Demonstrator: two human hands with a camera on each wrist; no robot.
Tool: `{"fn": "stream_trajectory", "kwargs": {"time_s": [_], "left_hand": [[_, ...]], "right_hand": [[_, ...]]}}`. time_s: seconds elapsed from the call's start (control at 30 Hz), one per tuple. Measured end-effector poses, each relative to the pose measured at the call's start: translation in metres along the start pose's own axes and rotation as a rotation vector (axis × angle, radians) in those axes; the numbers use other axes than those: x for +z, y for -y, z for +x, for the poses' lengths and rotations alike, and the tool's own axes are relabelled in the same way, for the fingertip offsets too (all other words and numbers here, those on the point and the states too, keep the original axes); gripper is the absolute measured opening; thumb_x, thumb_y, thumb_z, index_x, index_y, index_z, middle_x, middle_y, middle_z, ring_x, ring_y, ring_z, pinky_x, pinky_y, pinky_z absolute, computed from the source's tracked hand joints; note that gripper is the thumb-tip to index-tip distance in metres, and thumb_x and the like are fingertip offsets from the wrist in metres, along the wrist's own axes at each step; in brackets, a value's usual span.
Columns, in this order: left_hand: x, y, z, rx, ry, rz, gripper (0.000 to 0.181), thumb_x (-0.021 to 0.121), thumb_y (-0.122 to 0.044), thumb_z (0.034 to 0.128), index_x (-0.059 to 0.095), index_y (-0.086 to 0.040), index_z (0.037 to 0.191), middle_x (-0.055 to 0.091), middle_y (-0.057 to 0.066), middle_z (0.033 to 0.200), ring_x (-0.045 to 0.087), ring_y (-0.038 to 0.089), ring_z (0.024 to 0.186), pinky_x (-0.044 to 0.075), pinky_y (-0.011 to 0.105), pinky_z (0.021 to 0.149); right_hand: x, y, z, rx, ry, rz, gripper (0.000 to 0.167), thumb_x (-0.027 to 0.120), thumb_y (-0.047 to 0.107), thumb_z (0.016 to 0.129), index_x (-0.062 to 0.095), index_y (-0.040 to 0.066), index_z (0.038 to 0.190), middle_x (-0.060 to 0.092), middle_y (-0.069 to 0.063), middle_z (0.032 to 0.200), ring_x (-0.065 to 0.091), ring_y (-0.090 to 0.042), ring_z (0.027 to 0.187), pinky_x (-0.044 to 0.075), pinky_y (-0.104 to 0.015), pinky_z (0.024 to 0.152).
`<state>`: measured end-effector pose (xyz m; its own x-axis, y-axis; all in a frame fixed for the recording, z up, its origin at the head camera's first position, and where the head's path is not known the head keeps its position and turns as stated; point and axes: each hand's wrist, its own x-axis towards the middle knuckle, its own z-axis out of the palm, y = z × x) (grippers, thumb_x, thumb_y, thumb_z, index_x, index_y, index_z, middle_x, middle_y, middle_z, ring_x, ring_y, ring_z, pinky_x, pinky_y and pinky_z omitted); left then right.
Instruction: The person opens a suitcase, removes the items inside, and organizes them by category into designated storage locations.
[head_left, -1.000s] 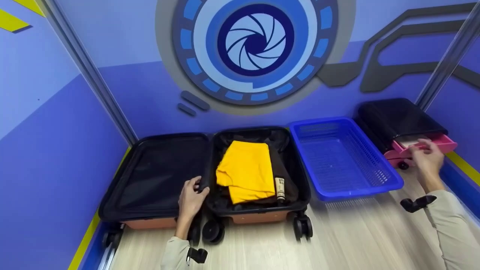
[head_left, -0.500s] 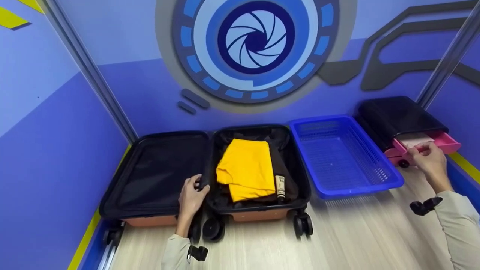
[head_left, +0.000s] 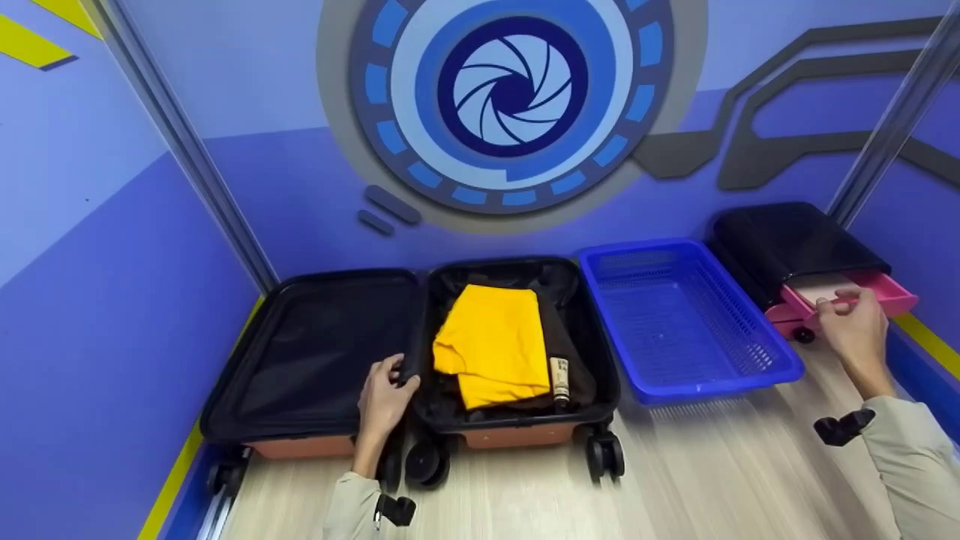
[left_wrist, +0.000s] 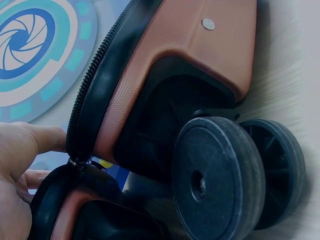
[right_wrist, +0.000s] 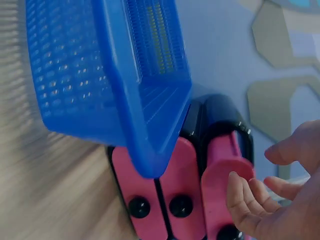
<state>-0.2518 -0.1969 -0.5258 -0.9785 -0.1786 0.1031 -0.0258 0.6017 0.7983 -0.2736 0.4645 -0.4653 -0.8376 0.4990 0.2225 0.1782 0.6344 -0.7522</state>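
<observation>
On the pale floor (head_left: 540, 495), frame right, the pink drawer (head_left: 900, 299) sits slightly further out, perhaps easing access; right hand (head_left: 855, 330) loosely curved, apparently grasping nothing; left hand (head_left: 382, 397) grips the suitcase half (head_left: 311, 352).

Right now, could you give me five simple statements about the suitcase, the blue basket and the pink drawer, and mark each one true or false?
1. The yellow cloth lies in the right half of the suitcase. True.
2. The blue basket stands left of the suitcase. False: the blue basket stands to its right.
3. The pink drawer is partly open. True.
4. The tube lies on top of the yellow cloth. False: the tube lies beside it.
5. The person's left grip touches the suitcase. True.
</observation>
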Motion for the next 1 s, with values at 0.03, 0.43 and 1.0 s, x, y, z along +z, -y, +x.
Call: {"fn": "stream_trajectory", "kwargs": {"time_s": [0.03,0.43,1.0], "left_hand": [[0.0,0.0,0.0,0.001,0.0,0.001,0.05,0.073,-0.017,0.0955,0.062,-0.001,0.141,0.061,0.021,0.134,0.062,0.035,0.118,0.05,0.057,0.099],[0.0,0.0,0.0,0.002,-0.002,-0.012,0.05,0.073,-0.017,0.0958,0.062,-0.001,0.141,0.061,0.02,0.133,0.062,0.034,0.117,0.05,0.056,0.1],[0.0,0.001,0.0,0.005,-0.008,-0.007,0.049,0.074,-0.017,0.0954,0.063,-0.002,0.141,0.061,0.02,0.133,0.063,0.034,0.117,0.05,0.057,0.099]], "right_hand": [[0.002,0.003,-0.001,-0.005,-0.008,0.003,0.046,0.057,0.02,0.102,0.05,-0.01,0.137,0.042,0.039,0.065,0.042,0.02,0.061,0.037,-0.019,0.07],[0.03,0.046,-0.021,-0.155,0.001,0.147,0.03,0.06,0.009,0.1,0.06,-0.013,0.121,0.05,0.034,0.078,0.049,0.021,0.069,0.046,-0.006,0.066],[0.099,0.115,-0.068,-0.313,0.345,0.315,0.02,0.059,0.0,0.104,0.058,-0.014,0.119,0.066,-0.026,0.105,0.062,0.007,0.075,0.059,-0.02,0.061]]}}
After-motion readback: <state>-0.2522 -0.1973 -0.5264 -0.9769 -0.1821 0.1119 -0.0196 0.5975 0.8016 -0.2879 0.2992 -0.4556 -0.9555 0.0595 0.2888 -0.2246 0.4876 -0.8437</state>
